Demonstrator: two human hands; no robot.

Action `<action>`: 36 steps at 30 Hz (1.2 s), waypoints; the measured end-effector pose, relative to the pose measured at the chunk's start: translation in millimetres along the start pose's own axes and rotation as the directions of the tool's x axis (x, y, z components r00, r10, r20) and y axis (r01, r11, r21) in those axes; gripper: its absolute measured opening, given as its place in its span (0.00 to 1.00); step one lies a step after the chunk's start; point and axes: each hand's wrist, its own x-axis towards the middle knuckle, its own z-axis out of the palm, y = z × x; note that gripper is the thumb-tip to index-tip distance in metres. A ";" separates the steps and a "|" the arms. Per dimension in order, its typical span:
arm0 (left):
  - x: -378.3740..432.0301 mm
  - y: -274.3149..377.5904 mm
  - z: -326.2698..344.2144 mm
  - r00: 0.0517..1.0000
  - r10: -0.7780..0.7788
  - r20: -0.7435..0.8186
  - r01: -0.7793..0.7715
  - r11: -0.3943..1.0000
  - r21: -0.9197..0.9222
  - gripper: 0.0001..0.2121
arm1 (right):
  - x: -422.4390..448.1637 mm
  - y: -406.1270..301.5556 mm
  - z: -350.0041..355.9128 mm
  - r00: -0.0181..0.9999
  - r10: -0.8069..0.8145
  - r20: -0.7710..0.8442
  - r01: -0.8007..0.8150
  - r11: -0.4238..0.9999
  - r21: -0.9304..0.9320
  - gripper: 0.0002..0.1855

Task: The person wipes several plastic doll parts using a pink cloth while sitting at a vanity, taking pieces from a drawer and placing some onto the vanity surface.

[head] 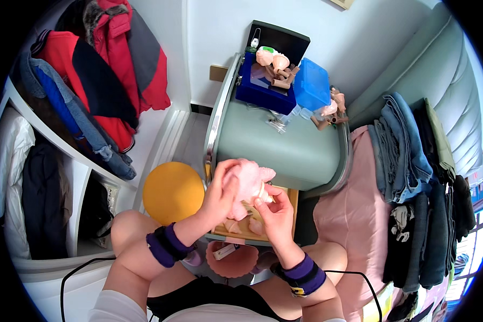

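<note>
My left hand (224, 188) is wrapped around a pink plush toy body (247, 177) with stubby limbs. At the toy's right side a small cream-coloured piece (267, 197) sticks out of it. The thumb and fingers of my right hand (279, 211) pinch that piece; how it joins the plush is hard to make out. Right below both hands is an open wooden drawer (294, 209). Pale, flesh-coloured soft pieces (232, 226) lie in it, partly hidden by my hands.
A green nightstand (279, 149) stands ahead, bearing a dark blue box (261, 94), a blue plastic case (313, 82) and brown tube-like parts (281, 83). A yellow round stool (173, 193) is at left, a pink bin (231, 261) below. Folded jeans (406, 141) lie right.
</note>
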 end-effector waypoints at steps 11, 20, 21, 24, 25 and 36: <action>5.7 -15.5 -0.9 0.973 -0.222 0.061 0.222 0.975 0.001 0.15 | -1.6 3.3 -4.9 0.918 -0.379 0.116 0.367 0.705 -0.607 0.22; -2.8 12.4 1.1 0.996 -0.085 -0.027 0.088 0.895 0.437 0.17 | -3.1 13.9 -2.8 0.999 -0.021 -0.044 0.019 0.999 -0.047 0.18; -2.5 12.7 -1.1 0.999 -0.032 -0.019 0.037 0.874 0.485 0.18 | -0.9 11.6 -4.9 0.996 0.087 -0.029 -0.088 0.996 -0.015 0.17; -4.2 9.3 -5.8 0.998 0.019 0.054 -0.042 0.872 0.487 0.19 | 5.1 1.2 -7.3 0.960 0.279 0.014 -0.279 0.953 0.115 0.17; -3.0 7.4 -7.0 0.998 0.056 0.043 -0.069 0.885 0.461 0.18 | 6.6 -2.4 -7.3 0.947 0.319 0.030 -0.319 0.933 0.165 0.17; 15.0 -6.2 -11.7 0.984 -0.149 -0.097 0.116 0.951 -0.286 0.16 | 17.1 -13.1 -11.7 0.949 0.287 -0.131 -0.268 0.952 0.150 0.19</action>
